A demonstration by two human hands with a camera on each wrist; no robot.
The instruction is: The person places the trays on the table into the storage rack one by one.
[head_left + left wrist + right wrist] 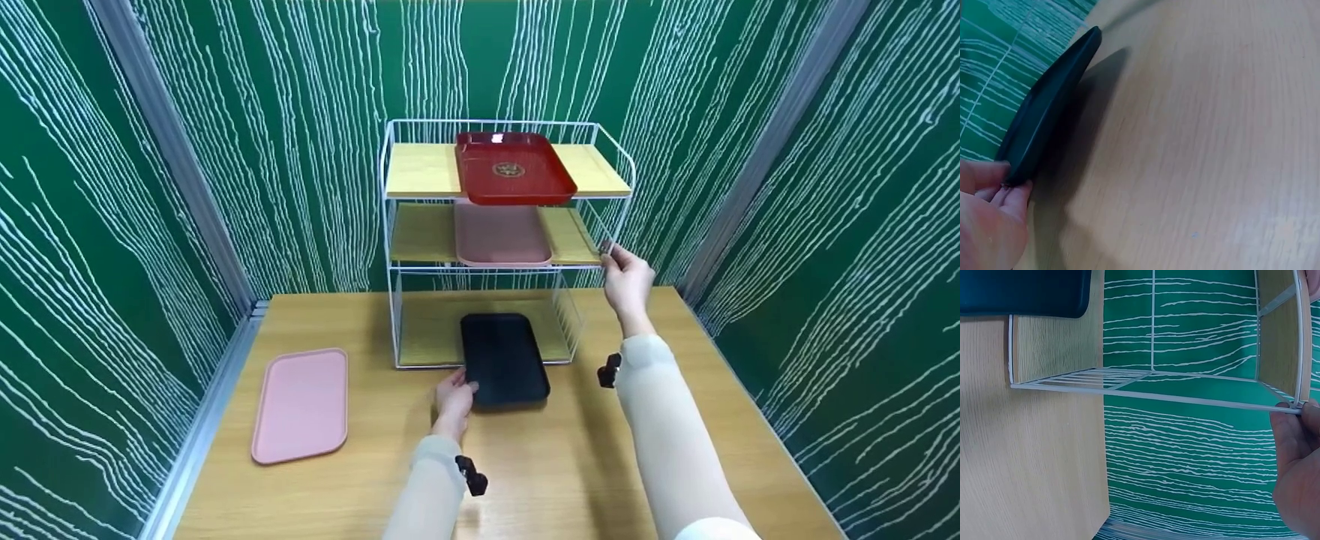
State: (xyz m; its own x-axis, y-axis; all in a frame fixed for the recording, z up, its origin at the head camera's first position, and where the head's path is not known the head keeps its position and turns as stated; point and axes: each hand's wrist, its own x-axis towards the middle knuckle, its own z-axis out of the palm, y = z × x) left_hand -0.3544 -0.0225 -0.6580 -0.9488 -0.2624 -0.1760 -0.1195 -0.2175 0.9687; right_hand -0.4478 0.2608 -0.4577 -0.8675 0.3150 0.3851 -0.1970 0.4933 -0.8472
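In the head view my left hand (pixel 454 397) pinches the left edge of a black tray (pixel 504 360), thumb on top. The tray's far part reaches over the bottom shelf of a white wire rack (pixel 391 315), and its near end sticks out in front. The left wrist view has the black tray (pixel 1044 107) tilted above the table, its edge between thumb and fingers. My right hand (pixel 628 281) grips the rack's right front post at the middle shelf. In the right wrist view, the right hand's (pixel 1300 455) thumb and fingers pinch the white wire (pixel 1202 403).
A red tray (pixel 517 169) lies on the rack's top shelf, overhanging its front. One pink tray (pixel 502 234) lies on the middle shelf; another pink tray (pixel 304 405) lies on the wooden table (pixel 540 480) at left. Green patterned walls (pixel 300 150) enclose the back and sides.
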